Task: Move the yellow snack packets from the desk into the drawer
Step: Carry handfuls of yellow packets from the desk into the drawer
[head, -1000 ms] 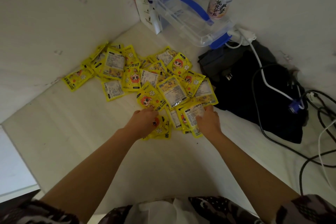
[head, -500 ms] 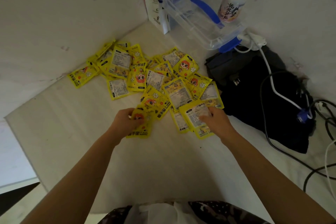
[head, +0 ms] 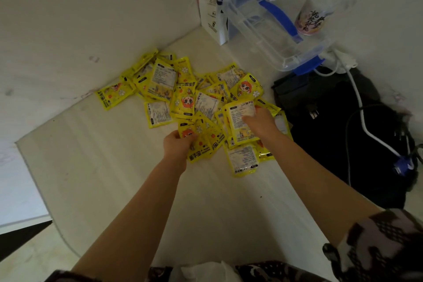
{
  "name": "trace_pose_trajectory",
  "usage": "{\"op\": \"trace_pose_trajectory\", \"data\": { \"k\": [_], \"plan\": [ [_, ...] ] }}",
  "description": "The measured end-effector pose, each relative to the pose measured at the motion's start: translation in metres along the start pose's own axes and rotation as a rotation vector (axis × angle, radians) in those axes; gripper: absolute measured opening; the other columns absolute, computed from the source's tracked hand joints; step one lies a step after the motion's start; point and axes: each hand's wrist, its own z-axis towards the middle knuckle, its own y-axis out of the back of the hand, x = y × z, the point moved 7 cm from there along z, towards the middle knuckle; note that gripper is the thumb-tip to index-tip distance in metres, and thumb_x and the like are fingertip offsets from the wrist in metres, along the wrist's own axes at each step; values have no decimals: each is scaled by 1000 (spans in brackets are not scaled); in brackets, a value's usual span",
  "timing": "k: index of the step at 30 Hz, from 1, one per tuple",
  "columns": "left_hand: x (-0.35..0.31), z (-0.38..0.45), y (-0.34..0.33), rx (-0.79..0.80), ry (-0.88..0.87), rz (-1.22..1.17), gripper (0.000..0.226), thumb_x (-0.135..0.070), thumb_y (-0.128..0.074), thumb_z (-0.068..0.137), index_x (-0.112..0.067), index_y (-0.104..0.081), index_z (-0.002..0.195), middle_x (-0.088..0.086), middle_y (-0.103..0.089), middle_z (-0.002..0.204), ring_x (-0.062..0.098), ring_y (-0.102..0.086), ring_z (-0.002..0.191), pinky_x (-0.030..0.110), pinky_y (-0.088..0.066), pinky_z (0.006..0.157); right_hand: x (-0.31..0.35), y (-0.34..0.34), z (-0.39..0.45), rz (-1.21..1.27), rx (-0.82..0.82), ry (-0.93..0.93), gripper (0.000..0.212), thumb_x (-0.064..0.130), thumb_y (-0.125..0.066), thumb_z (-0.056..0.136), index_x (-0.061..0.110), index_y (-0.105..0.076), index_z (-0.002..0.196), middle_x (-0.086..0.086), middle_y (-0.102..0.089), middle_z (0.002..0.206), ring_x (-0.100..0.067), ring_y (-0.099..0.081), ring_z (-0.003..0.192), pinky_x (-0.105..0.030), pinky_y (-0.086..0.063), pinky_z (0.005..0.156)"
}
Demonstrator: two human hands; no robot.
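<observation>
While packets (head: 183,89) litter the desk (head: 91,167), left hand (head: 177,146) and right hand (head: 258,122) each gripping one.

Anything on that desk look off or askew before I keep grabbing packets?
Yes. The clear box in the far corner sits tilted, leaning against the wall rather than flat. The packets lie in a loose overlapping heap, some face up, some face down. Cables trail over the black bag. No spill or damage shows.
</observation>
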Motion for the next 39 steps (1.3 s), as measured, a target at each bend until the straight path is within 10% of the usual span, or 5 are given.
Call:
{"op": "trace_pose_trajectory", "data": {
  "k": [26, 39],
  "plan": [
    [40, -29, 20, -105, 50, -130, 15, -3, -69, 82, -9, -63, 94, 10, -65, 83, 27, -64, 73, 44, -56, 72, -46, 5, -51, -73, -38, -41, 41, 17, -55, 87, 1, -50, 125, -18, -56, 124, -35, -55, 112, -38, -47, 90],
    [97, -101, 45, 75, 31, -271, 21, -1, -59, 88, -6, -63, 108, 19, -67, 105, 36, -65, 94, 58, -50, 87, -102, 19, -148, 227, -36, -33, 17, 14, -53, 93, 10, -56, 109, -3, -62, 98, -6, -62, 72, -22, -49, 55]
  ]
}}
